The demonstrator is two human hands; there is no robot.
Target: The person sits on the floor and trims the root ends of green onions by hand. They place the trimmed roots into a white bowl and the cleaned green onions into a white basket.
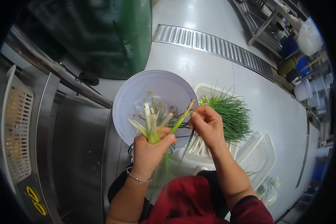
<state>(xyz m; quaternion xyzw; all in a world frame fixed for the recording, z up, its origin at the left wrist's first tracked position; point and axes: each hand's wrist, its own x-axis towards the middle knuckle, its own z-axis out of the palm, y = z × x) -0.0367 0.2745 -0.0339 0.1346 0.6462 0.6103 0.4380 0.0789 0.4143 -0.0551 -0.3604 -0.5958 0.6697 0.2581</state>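
My left hand [151, 151] is closed around a bunch of green onions [154, 131], with the white stalk ends up and the green leaves trailing below. One stalk with a brown, withered tip leans to the right out of the bunch. At its upper part my right hand [205, 121] pinches a thin green leaf or strip between thumb and fingers. Under both hands stands a round pale plastic bin [123, 98] holding leaf scraps and clear plastic. To its right, a white plastic basket [200, 88] holds a big heap of green onions [232, 117], leaves and white ends both showing.
An elongated white basket [257, 156] and a bag in clear plastic [268, 190] lie at the right. A green wheeled bin [131, 42] stands beyond the round one. On the left are a steel sink [78, 156], a beige basket [19, 134] and yellow-handled scissors [35, 200]. A metal floor grate [215, 44] crosses the floor.
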